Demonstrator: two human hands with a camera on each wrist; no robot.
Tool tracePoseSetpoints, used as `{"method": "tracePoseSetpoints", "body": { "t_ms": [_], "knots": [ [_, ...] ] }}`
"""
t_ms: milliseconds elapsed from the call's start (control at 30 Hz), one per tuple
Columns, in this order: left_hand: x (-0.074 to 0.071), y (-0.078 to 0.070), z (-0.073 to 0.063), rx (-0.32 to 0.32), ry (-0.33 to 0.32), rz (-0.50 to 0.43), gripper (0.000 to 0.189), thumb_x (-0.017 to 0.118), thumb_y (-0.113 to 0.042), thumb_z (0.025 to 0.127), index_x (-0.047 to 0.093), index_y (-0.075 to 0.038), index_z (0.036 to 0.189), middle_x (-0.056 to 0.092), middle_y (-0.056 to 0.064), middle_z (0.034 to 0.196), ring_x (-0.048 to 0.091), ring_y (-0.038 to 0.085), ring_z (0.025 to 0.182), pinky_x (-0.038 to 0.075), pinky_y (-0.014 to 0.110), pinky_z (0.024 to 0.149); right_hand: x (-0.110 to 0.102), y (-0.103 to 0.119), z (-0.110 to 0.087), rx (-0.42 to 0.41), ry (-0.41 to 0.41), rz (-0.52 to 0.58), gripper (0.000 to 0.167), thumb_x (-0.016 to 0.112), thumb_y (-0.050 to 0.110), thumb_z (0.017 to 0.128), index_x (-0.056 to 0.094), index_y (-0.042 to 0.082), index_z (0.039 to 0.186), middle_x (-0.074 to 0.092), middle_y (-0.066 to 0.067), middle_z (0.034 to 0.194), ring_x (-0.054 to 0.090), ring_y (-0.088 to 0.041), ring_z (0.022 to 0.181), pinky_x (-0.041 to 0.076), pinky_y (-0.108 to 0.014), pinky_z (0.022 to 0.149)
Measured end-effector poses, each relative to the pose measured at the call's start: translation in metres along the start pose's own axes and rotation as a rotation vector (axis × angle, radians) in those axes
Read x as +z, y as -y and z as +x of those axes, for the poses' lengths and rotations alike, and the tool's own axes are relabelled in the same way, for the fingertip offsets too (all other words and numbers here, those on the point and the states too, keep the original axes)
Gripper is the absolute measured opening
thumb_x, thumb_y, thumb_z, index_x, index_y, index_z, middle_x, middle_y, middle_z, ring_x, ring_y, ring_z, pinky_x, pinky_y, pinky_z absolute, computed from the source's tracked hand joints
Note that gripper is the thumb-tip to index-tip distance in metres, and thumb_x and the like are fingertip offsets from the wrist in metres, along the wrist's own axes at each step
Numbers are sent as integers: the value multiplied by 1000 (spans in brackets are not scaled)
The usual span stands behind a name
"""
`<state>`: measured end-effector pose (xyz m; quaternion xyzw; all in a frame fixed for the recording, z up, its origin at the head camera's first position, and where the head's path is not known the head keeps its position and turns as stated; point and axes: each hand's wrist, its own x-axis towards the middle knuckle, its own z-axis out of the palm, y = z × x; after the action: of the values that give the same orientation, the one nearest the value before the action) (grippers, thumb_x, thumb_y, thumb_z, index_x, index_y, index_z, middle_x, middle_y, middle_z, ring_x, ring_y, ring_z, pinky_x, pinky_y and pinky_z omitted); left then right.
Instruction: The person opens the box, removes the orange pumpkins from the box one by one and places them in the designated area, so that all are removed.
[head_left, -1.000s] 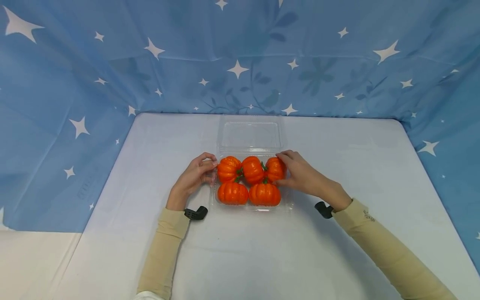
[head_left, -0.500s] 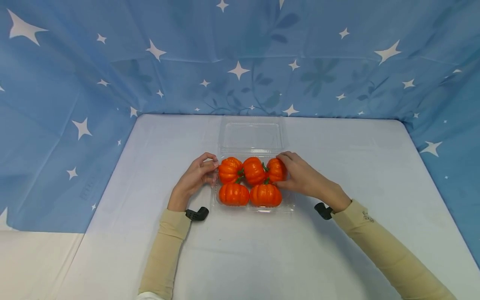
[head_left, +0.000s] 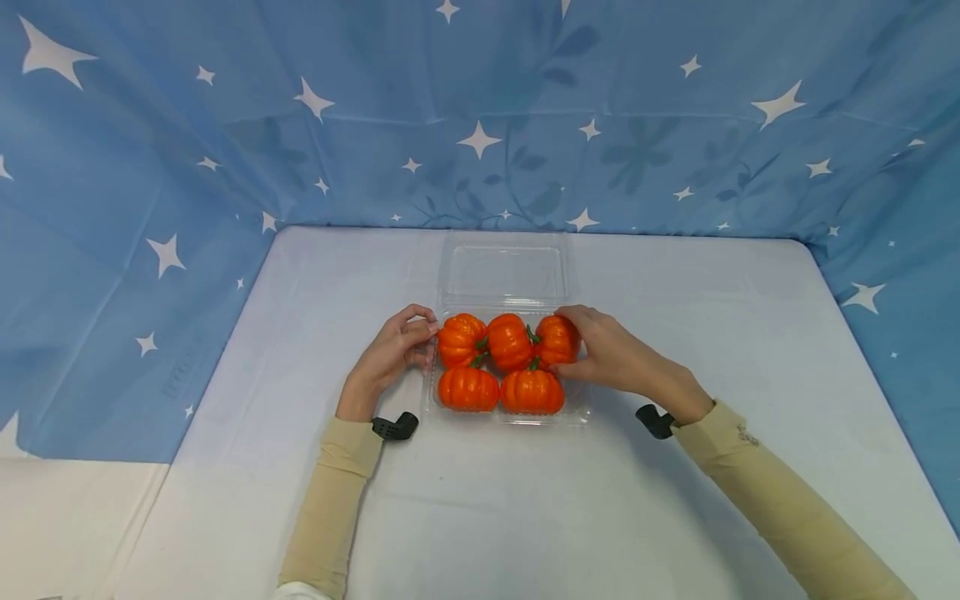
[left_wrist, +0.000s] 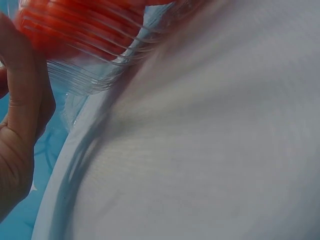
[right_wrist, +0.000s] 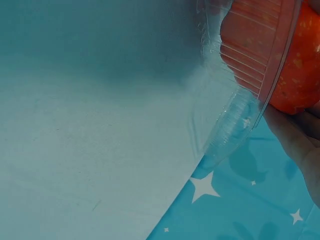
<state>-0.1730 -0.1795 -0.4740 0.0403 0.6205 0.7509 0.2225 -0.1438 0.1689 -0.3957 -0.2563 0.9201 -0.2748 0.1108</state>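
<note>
Two hands, two beige sleeves and two black wrist units are present. At left, the left sleeve (head_left: pixel 330 492) leads to the left black wrist unit (head_left: pixel 394 427) and the left hand (head_left: pixel 392 352), whose curved fingers grip the left edge of one clear plastic clamshell container (head_left: pixel 551 419). The container is open on the bench; its single lid (head_left: pixel 508 271) lies back on the far side.

Five orange toy pumpkins with green stems sit in the base. Front row, left to right: front-left pumpkin (head_left: pixel 468 389), front-right pumpkin (head_left: pixel 532 392). Rear row, left to right: rear-left pumpkin (head_left: pixel 460 340), rear-centre pumpkin (head_left: pixel 508 343), rear-right pumpkin (head_left: pixel 558 340). The right hand (head_left: pixel 611 350) grips the rear-right pumpkin between thumb and fingers. Further right are the right black wrist unit (head_left: pixel 656 422) and the right sleeve (head_left: pixel 787 500), which bears a small dark mark, illegible.

The bench (head_left: pixel 487 517) has a white cover. A blue curtain (head_left: pixel 360 67) printed with white stars and darker leaf motifs surrounds its left, far and right sides.
</note>
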Motion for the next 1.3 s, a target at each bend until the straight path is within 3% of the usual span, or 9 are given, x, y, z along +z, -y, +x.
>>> {"method": "tracePoseSetpoints", "body": {
  "t_ms": [200,433,933,1300],
  "knots": [
    [-1,-3,1,7,-3,31,12,50,-4,106,46,-3,117,61,2,81,55,12,58,53,25,50,-5,-3,-7,-25,-35,47,74,87,19,83,48,-8,139,60,-22,134,62,-36,116,57,-54,97],
    [-1,-5,1,5,-1,33,12,50,-5,106,46,-3,117,62,2,81,56,13,58,53,25,50,-7,-7,-15,7,-40,98,77,85,21,86,45,-7,145,57,-24,142,59,-40,126,53,-57,102],
    [0,0,-5,3,-1,27,18,52,-6,106,43,2,120,62,1,80,56,13,58,53,25,50,-7,-19,-32,-31,-137,118,75,85,9,82,47,-8,144,58,-25,142,62,-43,125,53,-56,100],
    [1,-1,-2,3,2,30,12,50,-6,107,45,-3,117,60,1,78,56,13,57,53,26,49,-14,-31,-40,-30,-154,138,75,86,5,81,47,-9,144,56,-27,143,62,-44,125,54,-54,97]
  ]
}}
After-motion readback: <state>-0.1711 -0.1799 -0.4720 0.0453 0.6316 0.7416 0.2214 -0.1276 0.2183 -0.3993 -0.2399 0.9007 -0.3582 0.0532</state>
